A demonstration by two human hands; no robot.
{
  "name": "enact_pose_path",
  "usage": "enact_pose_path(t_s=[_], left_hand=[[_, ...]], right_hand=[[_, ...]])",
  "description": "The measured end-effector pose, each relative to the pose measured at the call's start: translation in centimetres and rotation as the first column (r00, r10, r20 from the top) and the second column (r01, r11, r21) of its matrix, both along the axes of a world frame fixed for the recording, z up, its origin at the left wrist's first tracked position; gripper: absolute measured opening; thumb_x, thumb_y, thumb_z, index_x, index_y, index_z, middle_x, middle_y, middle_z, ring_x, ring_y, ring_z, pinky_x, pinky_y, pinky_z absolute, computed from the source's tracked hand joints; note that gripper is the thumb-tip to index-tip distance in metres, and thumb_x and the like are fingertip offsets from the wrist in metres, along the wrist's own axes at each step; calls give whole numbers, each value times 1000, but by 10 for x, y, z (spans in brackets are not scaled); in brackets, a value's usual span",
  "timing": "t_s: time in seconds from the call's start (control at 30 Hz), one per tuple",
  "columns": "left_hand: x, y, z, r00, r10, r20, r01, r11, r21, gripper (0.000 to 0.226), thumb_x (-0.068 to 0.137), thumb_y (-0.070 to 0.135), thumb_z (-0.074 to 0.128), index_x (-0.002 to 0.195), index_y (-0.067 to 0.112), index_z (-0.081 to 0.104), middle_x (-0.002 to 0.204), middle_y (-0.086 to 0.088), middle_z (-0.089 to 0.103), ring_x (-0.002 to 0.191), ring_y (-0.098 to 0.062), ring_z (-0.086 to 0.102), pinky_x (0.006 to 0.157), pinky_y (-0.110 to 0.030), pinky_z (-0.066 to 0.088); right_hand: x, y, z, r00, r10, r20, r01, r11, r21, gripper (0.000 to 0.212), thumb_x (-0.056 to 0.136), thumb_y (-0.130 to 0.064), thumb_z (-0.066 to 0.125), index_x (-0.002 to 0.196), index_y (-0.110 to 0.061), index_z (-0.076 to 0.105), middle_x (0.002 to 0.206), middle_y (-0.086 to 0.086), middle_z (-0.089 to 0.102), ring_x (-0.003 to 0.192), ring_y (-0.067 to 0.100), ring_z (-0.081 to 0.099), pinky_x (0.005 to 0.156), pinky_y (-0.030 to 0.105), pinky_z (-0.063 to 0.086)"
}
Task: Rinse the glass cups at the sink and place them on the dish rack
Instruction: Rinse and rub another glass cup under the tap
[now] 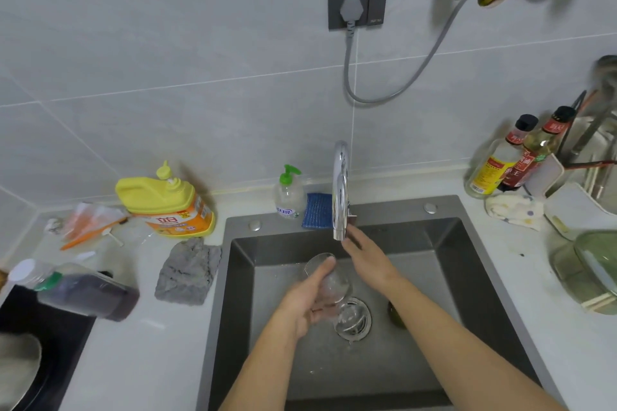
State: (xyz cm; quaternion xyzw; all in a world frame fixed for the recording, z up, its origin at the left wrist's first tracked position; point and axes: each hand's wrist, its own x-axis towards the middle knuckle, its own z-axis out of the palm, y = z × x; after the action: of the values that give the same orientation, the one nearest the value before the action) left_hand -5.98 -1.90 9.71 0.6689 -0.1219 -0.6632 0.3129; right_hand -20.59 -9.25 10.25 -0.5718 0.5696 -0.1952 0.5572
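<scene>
Gripping a tilted glass cup point(335, 287) in the left hand point(305, 302) over the sink point(450, 260). Touching the tap point(340, 190) with the right hand point(365, 252), fingers straight.

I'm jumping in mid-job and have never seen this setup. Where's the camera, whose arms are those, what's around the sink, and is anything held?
There is no machine: these are a person's two bare arms, seen by one wide-angle camera worn on the head, looking down. The left hand holds a glass cup tilted over the sink. The right hand, fingers straight, reaches to the tip of the faucet; no water stream shows. On the counter left of the sink sit a yellow jug and a grey cloth; at the sink's back edge are a pump bottle and a blue sponge. To the right stand sauce bottles.
</scene>
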Motion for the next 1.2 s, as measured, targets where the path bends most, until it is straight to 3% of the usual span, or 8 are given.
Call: enact_pose_path(t_s=[0.2,0.33,0.4,0.5,0.6,0.73,0.87,1.2], left_hand=[[3,-2,-2,995,34,-90,-27,997,77,66,76,61,84,115,9,76,116,-22,76,103,-37,75,100,-56,58],[6,-1,-3,977,83,-196,-57,989,136,65,85,61,77,119,6,71,106,-23,78,94,-38,78,80,-51,65],[6,-3,-7,962,98,-254,-55,984,169,68,89,64,70,119,4,72,102,-20,79,83,-34,77,63,-42,66],[2,-4,-19,957,52,-285,5,980,196,73,88,68,67,122,3,73,109,-19,79,91,-33,76,81,-40,62],[-8,-7,-25,963,-64,-261,112,979,172,73,87,69,68,122,5,72,111,-21,78,100,-36,76,95,-45,60],[-28,-7,-22,969,-127,-211,161,975,151,74,87,70,68,127,8,69,110,-23,78,98,-38,78,82,-48,64],[-51,0,-13,963,-139,-232,180,969,166,72,93,67,63,123,2,68,97,-23,79,73,-35,79,55,-38,62],[-133,26,28,937,-339,-85,313,922,-227,58,83,38,83,132,12,64,117,-13,75,95,-29,75,77,-38,59]], right_hand=[[8,-2,-7,999,33,-33,-29,994,108,60,109,-40,42,164,-36,18,170,-10,24,155,18,28,128,41,20],[15,11,-12,998,-55,18,52,989,140,67,108,-38,45,166,-31,11,170,-6,22,156,19,25,128,40,17],[19,25,-19,989,-137,56,115,949,293,70,102,-52,51,163,-25,29,164,3,39,150,25,39,126,46,27],[15,46,-21,962,-253,103,173,857,486,47,99,-56,56,129,-21,65,118,7,77,115,28,70,110,48,50],[-2,58,-17,942,-320,101,226,828,512,42,100,-53,58,121,-19,69,107,11,80,108,33,74,93,44,61],[-23,67,-8,920,-384,78,294,807,512,40,104,-46,56,119,-11,67,101,15,79,85,30,78,72,41,66],[-39,76,-3,921,-388,-17,354,820,449,38,102,-53,55,112,-18,66,104,13,75,92,33,77,86,51,64],[-124,135,34,903,-424,64,412,900,141,38,107,-30,48,144,-32,53,140,-10,56,126,13,54,111,38,45]])
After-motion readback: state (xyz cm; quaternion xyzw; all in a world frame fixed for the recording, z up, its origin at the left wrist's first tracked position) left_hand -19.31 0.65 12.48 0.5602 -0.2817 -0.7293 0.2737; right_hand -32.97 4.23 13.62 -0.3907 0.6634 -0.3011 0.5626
